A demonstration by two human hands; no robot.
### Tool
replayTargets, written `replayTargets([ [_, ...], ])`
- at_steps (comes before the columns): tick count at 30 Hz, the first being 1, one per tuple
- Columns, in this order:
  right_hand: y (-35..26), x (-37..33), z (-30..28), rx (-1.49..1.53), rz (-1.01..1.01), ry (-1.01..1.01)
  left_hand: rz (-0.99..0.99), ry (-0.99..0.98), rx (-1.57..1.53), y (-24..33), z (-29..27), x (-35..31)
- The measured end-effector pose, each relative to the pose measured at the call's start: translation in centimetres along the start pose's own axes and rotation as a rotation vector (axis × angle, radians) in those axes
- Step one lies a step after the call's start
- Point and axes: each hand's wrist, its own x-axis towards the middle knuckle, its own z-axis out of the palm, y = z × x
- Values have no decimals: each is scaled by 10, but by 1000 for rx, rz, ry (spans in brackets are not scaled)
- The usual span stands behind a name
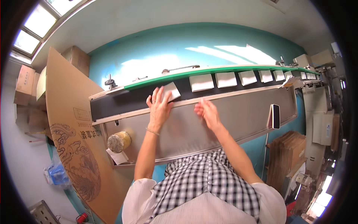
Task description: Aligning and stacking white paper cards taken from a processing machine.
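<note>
Teal wall [149, 48] behind, black belt [117, 103] running left to right on the far side, and look at the left hand [159, 110]: fingers spread over one tilted white packet [172, 92] toward the belt's left, covering that packet's left part! To its right, the right hand [207, 114] over one metal tray [242, 112], fingers bent and blurred; can't tell whether they pinch anything. Five white packets [225, 79] line up clearly rightward; farther on, papers [292, 82] crowd in, others too small to count. One phone [275, 116] right, one tan cylinder [118, 142] left.
</note>
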Motion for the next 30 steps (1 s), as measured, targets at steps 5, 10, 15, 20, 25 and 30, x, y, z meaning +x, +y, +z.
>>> replayTargets([
  [5, 0, -60, 3, -107, 195, 14, 103, 110, 146, -24, 13, 20],
  [10, -83, -131, 63, -254, 38, -288, -97, 142, -29, 1, 19, 10],
  [15, -184, -246, 137, -201, -385, -1203, -160, 109, -122, 40, 11, -47],
  [20, -223, -293, 173, 41, -119, -1571, -283, 164, -148, 78, -11, -96],
  [25, -244, -305, 154, 60, 427, -1808, -436, 442, -67, 115, -13, -121],
  [30, -240, -274, 94, -18, 1109, -1911, -577, 560, 155, 134, 28, -133],
])
